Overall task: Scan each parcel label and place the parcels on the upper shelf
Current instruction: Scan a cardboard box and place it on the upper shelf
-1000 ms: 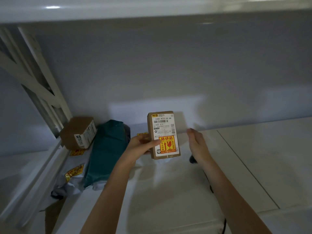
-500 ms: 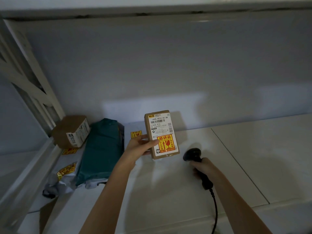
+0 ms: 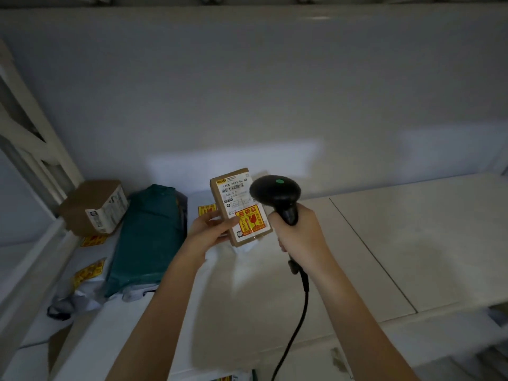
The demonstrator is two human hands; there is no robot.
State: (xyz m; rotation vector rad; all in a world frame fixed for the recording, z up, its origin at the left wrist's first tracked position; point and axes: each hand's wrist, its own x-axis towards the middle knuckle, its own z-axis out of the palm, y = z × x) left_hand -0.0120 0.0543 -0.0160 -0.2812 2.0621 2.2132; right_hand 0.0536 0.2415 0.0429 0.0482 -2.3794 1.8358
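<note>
Dimly lit, the scene looks down from head height at a white shelf surface (image 3: 412,243) set against a pale wall. Two bare forearms reach forward from the bottom of the view.

The left hand (image 3: 210,229) is closed on a small brown cardboard parcel (image 3: 240,207), thumb across its front and fingers behind, holding it upright and slightly tilted above the shelf. The parcel's front faces the viewer and carries a white shipping label (image 3: 236,192) with a barcode, and below that a yellow and red fragile sticker (image 3: 251,220).

The right hand (image 3: 298,229) is wrapped around the handle of a black handheld scanner (image 3: 275,192). The scanner's rounded head is raised just beside the parcel's upper right corner and overlaps the edge of the label. A small green light (image 3: 279,181) glows on top of the head. A black cable (image 3: 298,312) hangs from the handle and runs down out of the bottom of the view.

To the left, on the shelf, lies a dark green soft mailer bag (image 3: 148,237). Further left, near a white slanted frame (image 3: 35,149), sits a brown cardboard box (image 3: 90,204) with a white label on its side. Around these lie pale plastic mailers (image 3: 82,287) bearing more yellow and red stickers.
</note>
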